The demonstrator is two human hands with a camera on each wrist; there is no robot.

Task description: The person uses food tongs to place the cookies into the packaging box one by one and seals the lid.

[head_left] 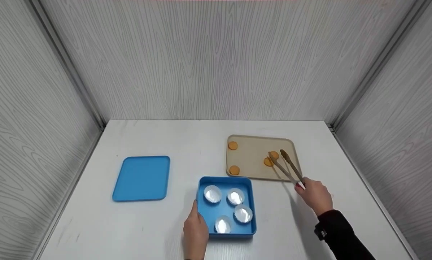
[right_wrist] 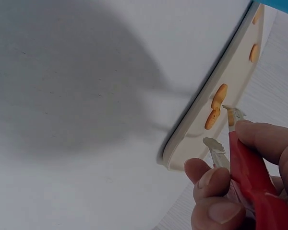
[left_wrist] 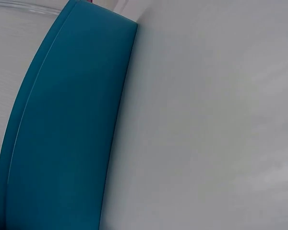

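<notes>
At the near left wall of a blue box [head_left: 216,207], my left hand [head_left: 196,231] holds its edge, one finger stretched along the side. White fluted baking cups [head_left: 212,194], several of them, stand inside the box. The left wrist view has the box's outer wall [left_wrist: 67,120], with only a sliver of finger at the edge. My right hand [head_left: 315,195] grips red-handled tongs [right_wrist: 247,167] [head_left: 291,168], their arms spread apart over a beige tray [head_left: 252,148]. Two round cookies [right_wrist: 220,96] [head_left: 268,161] lie touching by the tong tips.
Two more cookies [head_left: 232,145] [head_left: 234,170] lie along the tray's left side. A flat blue square lid or tray [head_left: 142,178] rests at the left of the white table [head_left: 187,144]. Grey wood-grain panels [head_left: 216,61] enclose the back and both sides.
</notes>
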